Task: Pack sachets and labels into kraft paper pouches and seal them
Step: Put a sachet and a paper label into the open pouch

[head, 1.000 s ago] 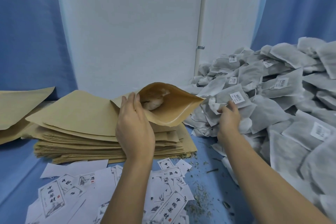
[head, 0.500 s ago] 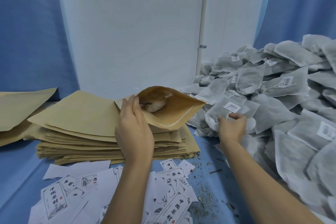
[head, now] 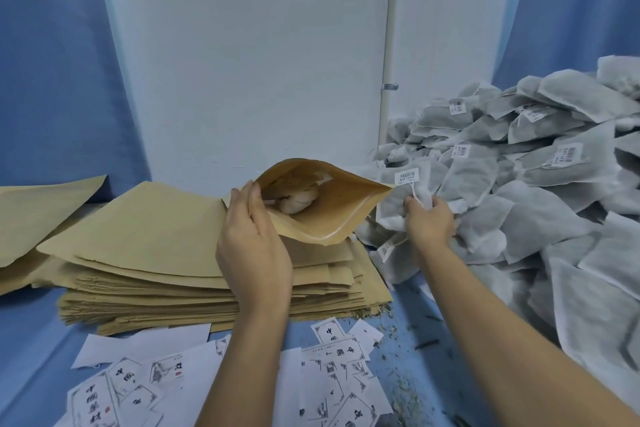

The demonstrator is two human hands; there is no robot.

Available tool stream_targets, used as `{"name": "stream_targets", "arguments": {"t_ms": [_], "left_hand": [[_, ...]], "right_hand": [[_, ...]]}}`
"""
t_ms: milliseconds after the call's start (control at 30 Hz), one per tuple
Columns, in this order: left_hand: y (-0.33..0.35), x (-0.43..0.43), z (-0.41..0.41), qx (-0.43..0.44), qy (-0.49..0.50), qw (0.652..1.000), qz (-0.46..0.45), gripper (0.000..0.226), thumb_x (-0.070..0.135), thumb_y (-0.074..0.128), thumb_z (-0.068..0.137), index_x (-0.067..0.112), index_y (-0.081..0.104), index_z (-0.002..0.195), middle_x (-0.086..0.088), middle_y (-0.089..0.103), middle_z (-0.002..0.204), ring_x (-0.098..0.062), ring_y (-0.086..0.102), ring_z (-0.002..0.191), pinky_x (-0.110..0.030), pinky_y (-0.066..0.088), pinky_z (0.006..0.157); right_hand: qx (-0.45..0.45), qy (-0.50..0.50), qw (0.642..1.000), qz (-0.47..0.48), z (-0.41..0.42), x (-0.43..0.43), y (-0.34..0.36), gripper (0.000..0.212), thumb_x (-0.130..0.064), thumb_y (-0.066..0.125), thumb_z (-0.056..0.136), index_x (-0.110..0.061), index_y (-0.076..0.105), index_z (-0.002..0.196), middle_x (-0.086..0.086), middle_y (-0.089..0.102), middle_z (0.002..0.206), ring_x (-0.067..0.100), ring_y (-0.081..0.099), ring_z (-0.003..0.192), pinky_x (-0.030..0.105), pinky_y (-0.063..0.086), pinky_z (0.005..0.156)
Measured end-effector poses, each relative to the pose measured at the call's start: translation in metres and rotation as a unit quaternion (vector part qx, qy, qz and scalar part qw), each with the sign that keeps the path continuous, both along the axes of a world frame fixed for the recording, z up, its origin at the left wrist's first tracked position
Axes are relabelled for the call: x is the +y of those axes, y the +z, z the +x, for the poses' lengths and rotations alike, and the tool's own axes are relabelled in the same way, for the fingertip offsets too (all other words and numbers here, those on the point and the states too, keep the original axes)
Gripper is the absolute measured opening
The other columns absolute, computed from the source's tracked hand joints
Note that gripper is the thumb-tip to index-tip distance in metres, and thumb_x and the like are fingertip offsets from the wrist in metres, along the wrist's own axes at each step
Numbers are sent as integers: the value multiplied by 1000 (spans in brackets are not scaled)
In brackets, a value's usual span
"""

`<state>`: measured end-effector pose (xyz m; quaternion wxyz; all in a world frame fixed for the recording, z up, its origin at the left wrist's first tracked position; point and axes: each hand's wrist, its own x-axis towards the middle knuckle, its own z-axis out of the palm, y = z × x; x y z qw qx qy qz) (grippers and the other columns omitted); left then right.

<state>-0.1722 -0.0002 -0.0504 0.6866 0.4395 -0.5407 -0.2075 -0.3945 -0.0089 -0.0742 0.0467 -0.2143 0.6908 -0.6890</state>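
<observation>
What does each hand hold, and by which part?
The left hand grips the open pouch by the left edge of its mouth. The right hand grips a sachet by its lower right part.

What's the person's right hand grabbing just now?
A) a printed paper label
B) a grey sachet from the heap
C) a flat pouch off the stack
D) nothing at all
B: the right hand grips a grey sachet at the edge of the heap, while the left hand holds the kraft pouch open.
</observation>
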Motion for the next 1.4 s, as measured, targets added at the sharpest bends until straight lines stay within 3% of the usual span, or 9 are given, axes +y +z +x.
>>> {"name": "stream_targets", "arguments": {"t_ms": [67, 200, 400, 533, 633, 867, 1067, 1267, 1400], "left_hand": [[-1, -6, 0, 2, -1, 1000, 2, 40, 30, 36, 100, 8, 65, 117, -11, 65, 120, -26, 56, 117, -41, 44, 95], [-3, -15, -1, 6, 0, 1000, 7, 40, 31, 36, 101, 8, 65, 116, -10, 66, 117, -27, 57, 114, -39, 44, 93], [-7, -18, -1, 9, 1, 1000, 12, 37, 31, 37, 101, 11, 66, 115, -6, 68, 113, -24, 60, 107, -28, 42, 85], [-7, -15, -1, 5, -1, 1000, 7, 40, 32, 37, 100, 10, 66, 117, -6, 67, 115, -23, 59, 110, -32, 45, 89], [-6, -13, 0, 8, 0, 1000, 11, 39, 30, 37, 101, 9, 66, 117, -8, 67, 117, -25, 58, 114, -38, 45, 92], [-3, 4, 5, 21, -4, 1000, 13, 41, 32, 36, 100, 8, 66, 115, -11, 66, 118, -27, 57, 115, -39, 43, 93], [2, 15, 13, 19, -8, 1000, 2, 39, 32, 37, 100, 11, 66, 116, -7, 66, 119, -24, 57, 115, -41, 45, 93], [3, 13, 21, 26, -1, 1000, -3, 37, 30, 38, 101, 11, 65, 116, -4, 67, 116, -22, 58, 114, -34, 46, 91], [2, 14, 22, 23, 0, 1000, -4, 36, 30, 38, 101, 11, 66, 115, -3, 68, 114, -22, 58, 113, -31, 44, 89]], "right_hand": [[-37, -11, 999, 18, -6, -12, 3, 27, -22, 59, 90, -2, 62, 108, 16, 65, 110, 33, 58, 104, 41, 47, 92], [-94, -9, 996, 2, -14, -27, 8, 30, -23, 59, 91, -6, 59, 116, 13, 64, 117, 33, 59, 107, 39, 47, 94], [-170, 31, 983, -55, -15, -32, 8, 36, -19, 58, 93, -9, 54, 128, 8, 58, 120, 19, 49, 93, 27, 40, 81], [-208, 27, 971, -118, -6, -23, 9, 32, -15, 59, 91, -10, 56, 123, 2, 60, 106, 17, 53, 92, 26, 42, 80], [-200, 32, 970, -133, 5, -9, 7, 6, -20, 60, 86, -15, 58, 88, -3, 59, 83, 18, 55, 83, 28, 45, 69], [-101, 38, 992, -59, 35, 28, -15, 13, -22, 57, 85, -14, 51, 76, 1, 54, 76, 19, 51, 71, 29, 38, 58], [-81, -7, 995, 62, 43, 32, -37, 37, -31, 52, 92, -3, 53, 116, 17, 57, 117, 33, 54, 101, 32, 37, 75], [-95, -3, 994, 47, 42, 27, -34, 61, -16, 71, 82, -7, 30, 126, 22, 54, 120, 36, 55, 102, 40, 45, 85], [-20, 26, 997, 69, 45, 26, -37, 47, -17, 72, 78, -9, 45, 116, 7, 61, 99, 25, 56, 91, 30, 39, 73]]}}
